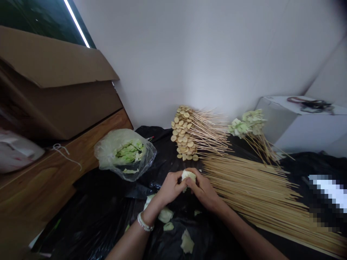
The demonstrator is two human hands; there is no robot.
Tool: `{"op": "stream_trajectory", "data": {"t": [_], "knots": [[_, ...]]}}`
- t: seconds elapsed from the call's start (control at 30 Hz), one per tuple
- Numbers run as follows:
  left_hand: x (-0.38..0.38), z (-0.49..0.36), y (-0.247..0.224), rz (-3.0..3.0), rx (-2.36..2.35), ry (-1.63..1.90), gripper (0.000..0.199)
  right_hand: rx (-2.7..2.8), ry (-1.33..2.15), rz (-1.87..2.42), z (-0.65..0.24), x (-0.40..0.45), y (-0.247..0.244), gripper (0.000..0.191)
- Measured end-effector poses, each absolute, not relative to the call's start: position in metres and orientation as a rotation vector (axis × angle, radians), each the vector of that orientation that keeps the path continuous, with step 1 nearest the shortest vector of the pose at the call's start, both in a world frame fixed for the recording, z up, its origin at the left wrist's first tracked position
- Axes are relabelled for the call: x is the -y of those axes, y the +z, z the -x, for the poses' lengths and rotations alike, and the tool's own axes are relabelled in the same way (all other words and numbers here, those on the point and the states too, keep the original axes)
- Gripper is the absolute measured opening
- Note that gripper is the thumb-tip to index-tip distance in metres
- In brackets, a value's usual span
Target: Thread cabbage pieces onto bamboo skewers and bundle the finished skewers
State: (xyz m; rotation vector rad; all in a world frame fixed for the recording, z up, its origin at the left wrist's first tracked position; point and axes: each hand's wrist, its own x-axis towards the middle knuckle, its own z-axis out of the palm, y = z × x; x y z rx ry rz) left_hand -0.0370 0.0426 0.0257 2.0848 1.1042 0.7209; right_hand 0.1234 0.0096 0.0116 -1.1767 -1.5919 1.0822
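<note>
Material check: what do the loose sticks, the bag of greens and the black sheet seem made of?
Sticks: probably bamboo or wood, unvarnished, given their straw-tan colour.

Bag: thin clear plastic, seemingly; it is crumpled and see-through.

Black sheet: likely plastic film, judging by its glossy creases.

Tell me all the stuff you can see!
leafy chunk: one, whitish, centre
black plastic: count unclear, black, underneath
loose leaf bits: several, pale green, below
clear bag: one, see-through, left
bagged leaves: many, green, inside
slice skewers: many, yellowish, ahead
leaf skewers: many, pale green, right
bare sticks: many, tan, right
cardboard box: one, brown, upper left
white box: one, white, right
cord tangle: one, dark, on white box
string: one, white, left
wooden surface: one, brown, left
unclear thing: one, whitish, far left
wall: one, whitish, behind
beads: many, white, left wrist
left grip: one, bare, on leafy chunk
right grip: one, bare, on leafy chunk
</note>
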Motion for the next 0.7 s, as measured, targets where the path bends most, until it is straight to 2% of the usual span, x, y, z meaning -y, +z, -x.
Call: {"op": "stream_trajectory", "data": {"t": [0.43,0.7], "knots": [[-0.043,0.036,0.025,-1.971,-1.048,0.705,0.045,1.342,1.414,1.046,-0.114,-0.014,0.000,0.045],[-0.043,0.037,0.026,-2.026,-1.028,0.674,0.050,1.253,1.379,1.019,-0.110,-0.013,0.002,0.040]]}}
